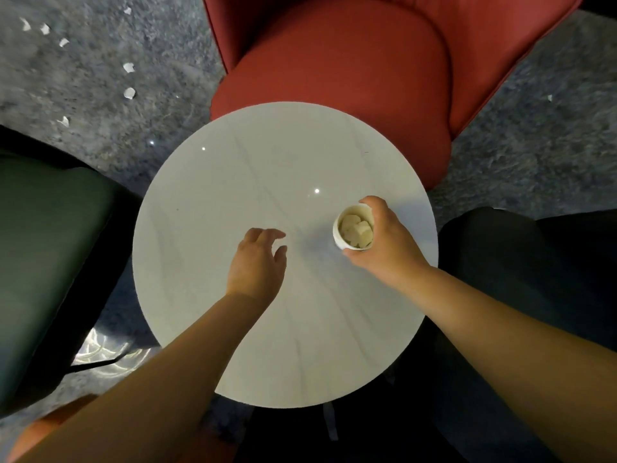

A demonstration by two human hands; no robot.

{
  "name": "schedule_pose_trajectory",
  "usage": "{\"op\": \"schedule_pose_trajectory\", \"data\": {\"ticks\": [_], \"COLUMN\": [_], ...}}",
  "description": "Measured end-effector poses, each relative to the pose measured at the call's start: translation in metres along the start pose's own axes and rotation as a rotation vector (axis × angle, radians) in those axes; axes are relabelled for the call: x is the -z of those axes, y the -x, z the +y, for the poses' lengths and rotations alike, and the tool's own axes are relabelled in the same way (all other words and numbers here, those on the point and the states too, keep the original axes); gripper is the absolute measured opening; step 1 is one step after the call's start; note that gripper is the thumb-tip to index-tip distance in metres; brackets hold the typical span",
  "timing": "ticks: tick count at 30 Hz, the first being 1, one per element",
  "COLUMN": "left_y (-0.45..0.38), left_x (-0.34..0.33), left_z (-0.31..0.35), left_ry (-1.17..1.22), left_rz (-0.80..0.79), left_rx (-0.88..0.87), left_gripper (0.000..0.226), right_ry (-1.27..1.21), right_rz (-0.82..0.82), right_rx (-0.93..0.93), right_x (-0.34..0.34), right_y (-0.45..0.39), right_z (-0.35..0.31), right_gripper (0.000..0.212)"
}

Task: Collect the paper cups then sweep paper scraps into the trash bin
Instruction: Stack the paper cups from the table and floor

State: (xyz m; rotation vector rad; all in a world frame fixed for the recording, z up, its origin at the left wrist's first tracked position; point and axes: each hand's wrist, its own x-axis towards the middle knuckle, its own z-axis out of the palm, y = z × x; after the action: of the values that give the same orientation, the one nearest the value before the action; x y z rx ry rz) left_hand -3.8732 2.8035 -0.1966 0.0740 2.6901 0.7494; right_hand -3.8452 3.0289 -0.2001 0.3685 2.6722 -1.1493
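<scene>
A white paper cup (353, 228) holding several paper scraps stands at the right side of the round white table (233, 195). My right hand (384, 242) grips the cup from its right, fingers over the far rim and thumb at the near rim. My left hand (257, 262) hovers over the table's middle, palm down with fingers loosely spread, holding nothing. Several white paper scraps (129, 93) lie on the grey floor at the upper left. No trash bin is in view.
A red armchair (350, 61) stands beyond the table. A dark green seat (43, 245) is at the left and a black seat (534, 269) at the right. A single scrap (550, 97) lies on the floor at far right.
</scene>
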Motion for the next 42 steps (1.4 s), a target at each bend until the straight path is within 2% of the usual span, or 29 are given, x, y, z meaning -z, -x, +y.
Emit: {"op": "schedule_pose_trajectory", "data": {"ticks": [10,14,20,28,34,42], "left_y": [0.063,0.08,0.087,0.08,0.071,0.073], "left_x": [0.052,0.078,0.112,0.173,0.237,0.277], "left_z": [-0.026,-0.031,-0.062,-0.143,-0.197,-0.235], "left_ry": [-0.268,-0.324,-0.36,-0.439,-0.471,-0.485], "left_rz": [-0.037,-0.053,-0.05,-0.105,-0.113,-0.092], "left_rx": [0.259,0.232,0.2,0.044,-0.049,-0.076], "left_gripper": [0.044,0.046,0.047,0.048,0.048,0.05], "right_ry": [0.077,0.078,0.089,0.09,0.071,0.054], "right_rz": [-0.148,-0.133,-0.117,-0.068,-0.009,0.046], "right_rx": [0.163,0.196,0.226,0.186,0.088,0.145], "right_x": [0.017,0.024,-0.002,-0.074,-0.125,-0.143], "right_y": [0.005,0.006,0.011,0.036,0.057,0.059], "right_z": [-0.059,-0.091,-0.139,-0.212,-0.268,-0.314], "right_gripper": [0.084,0.087,0.068,0.07,0.073,0.074]}}
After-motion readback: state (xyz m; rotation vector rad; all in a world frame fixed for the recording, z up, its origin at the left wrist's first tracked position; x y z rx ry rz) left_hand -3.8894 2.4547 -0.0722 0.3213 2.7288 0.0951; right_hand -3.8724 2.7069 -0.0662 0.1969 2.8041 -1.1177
